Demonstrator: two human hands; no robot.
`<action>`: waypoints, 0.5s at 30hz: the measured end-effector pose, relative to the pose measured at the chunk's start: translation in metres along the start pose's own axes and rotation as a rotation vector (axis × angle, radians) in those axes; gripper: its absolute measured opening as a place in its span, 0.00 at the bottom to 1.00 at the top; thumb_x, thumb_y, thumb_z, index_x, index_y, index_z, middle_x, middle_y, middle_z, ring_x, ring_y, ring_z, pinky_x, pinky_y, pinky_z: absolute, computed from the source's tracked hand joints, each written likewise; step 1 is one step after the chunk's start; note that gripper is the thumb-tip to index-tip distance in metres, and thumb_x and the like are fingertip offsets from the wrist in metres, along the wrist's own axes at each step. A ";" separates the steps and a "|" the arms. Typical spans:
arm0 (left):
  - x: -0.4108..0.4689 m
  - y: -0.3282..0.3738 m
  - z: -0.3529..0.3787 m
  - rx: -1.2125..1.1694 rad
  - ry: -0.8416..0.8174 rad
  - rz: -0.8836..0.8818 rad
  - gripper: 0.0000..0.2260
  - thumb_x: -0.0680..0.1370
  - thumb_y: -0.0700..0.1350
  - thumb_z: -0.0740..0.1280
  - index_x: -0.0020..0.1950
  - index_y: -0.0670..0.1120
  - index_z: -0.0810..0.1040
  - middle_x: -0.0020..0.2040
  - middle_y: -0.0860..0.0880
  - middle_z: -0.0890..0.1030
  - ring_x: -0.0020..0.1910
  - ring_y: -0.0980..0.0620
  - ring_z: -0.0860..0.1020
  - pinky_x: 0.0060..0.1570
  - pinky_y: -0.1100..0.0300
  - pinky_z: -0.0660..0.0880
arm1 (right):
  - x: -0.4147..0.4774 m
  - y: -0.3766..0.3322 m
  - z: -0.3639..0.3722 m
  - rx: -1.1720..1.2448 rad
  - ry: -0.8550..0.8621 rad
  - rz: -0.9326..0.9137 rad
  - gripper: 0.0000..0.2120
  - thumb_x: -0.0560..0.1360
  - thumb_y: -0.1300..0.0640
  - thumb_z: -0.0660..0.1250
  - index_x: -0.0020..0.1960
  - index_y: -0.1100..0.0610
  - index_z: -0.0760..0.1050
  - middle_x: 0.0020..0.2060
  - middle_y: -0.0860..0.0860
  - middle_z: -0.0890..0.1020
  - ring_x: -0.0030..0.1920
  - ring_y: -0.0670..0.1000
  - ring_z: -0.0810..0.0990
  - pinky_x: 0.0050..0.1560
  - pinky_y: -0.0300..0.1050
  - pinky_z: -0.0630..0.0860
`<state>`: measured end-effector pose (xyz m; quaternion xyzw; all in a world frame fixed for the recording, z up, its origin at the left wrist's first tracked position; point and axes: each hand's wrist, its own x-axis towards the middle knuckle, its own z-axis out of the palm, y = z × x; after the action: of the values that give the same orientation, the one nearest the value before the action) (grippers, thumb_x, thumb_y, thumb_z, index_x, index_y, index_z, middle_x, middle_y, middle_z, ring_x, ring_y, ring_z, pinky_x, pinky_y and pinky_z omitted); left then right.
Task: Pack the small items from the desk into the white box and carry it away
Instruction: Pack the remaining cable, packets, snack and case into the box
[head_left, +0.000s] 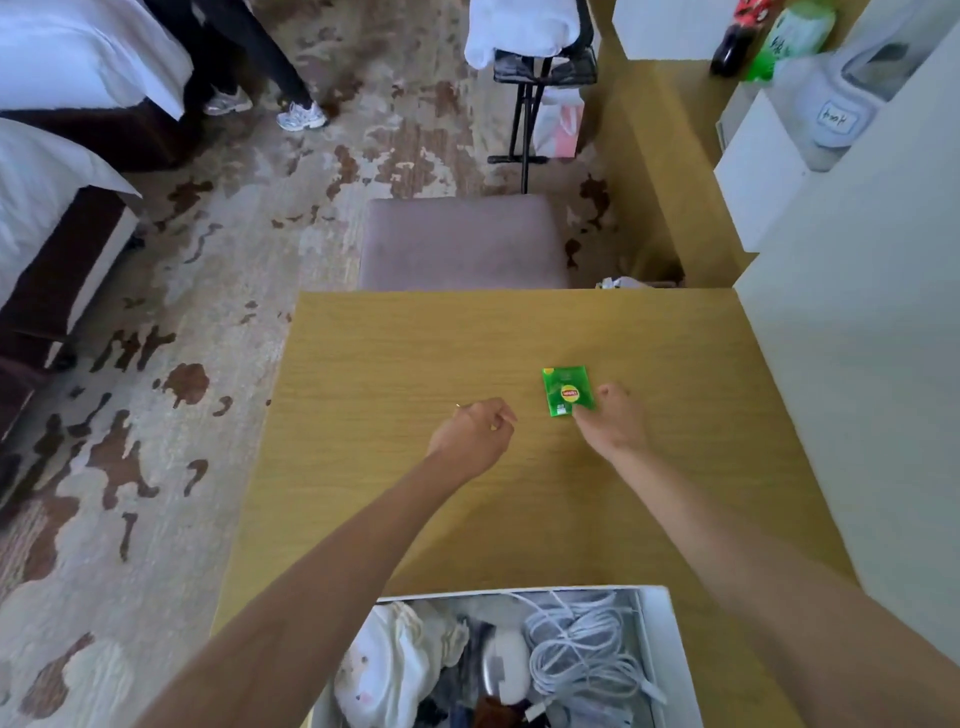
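Observation:
A green tea-bag packet (567, 391) lies flat on the wooden desk (395, 364). My right hand (613, 421) rests at the packet's lower right corner, fingertips pinching its edge. My left hand (475, 434) hovers over the desk to the left of the packet, fingers curled; something tiny may sit between its fingertips, too small to tell. The white box (662, 654) stands at the desk's near edge, below my arms. It holds white cables (582, 649), a white cloth (395, 660) and a pale rounded device (506, 670).
A padded stool (462, 241) stands just beyond the desk's far edge. White cabinets (852, 332) rise along the right, with bottles (769, 41) on a shelf behind. Beds (52, 208) stand at the left; another person's legs and sneakers (301, 115) are on the carpet.

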<state>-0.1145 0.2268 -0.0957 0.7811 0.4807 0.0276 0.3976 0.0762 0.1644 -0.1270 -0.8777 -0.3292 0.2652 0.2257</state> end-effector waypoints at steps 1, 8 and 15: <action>0.005 -0.003 0.002 -0.004 -0.003 -0.002 0.09 0.77 0.48 0.59 0.53 0.54 0.78 0.46 0.57 0.77 0.46 0.51 0.79 0.42 0.59 0.72 | 0.008 -0.003 0.005 -0.022 0.005 0.038 0.17 0.73 0.52 0.68 0.56 0.63 0.74 0.52 0.60 0.77 0.54 0.56 0.74 0.56 0.54 0.73; 0.017 -0.024 0.011 -0.050 -0.018 0.004 0.10 0.77 0.47 0.59 0.52 0.54 0.78 0.50 0.53 0.81 0.46 0.49 0.80 0.47 0.52 0.79 | 0.033 -0.013 0.027 -0.029 0.020 -0.002 0.37 0.65 0.51 0.77 0.68 0.61 0.65 0.58 0.58 0.75 0.61 0.59 0.73 0.61 0.55 0.72; -0.005 -0.028 0.006 -0.044 -0.048 -0.022 0.09 0.78 0.47 0.60 0.52 0.55 0.79 0.50 0.53 0.81 0.49 0.49 0.80 0.50 0.53 0.78 | 0.022 -0.011 0.009 0.249 -0.235 -0.061 0.20 0.75 0.61 0.69 0.64 0.59 0.68 0.55 0.55 0.80 0.56 0.55 0.79 0.59 0.55 0.76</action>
<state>-0.1352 0.2256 -0.1156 0.7672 0.4790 0.0148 0.4264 0.0796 0.1890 -0.1345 -0.7954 -0.3444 0.3978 0.3007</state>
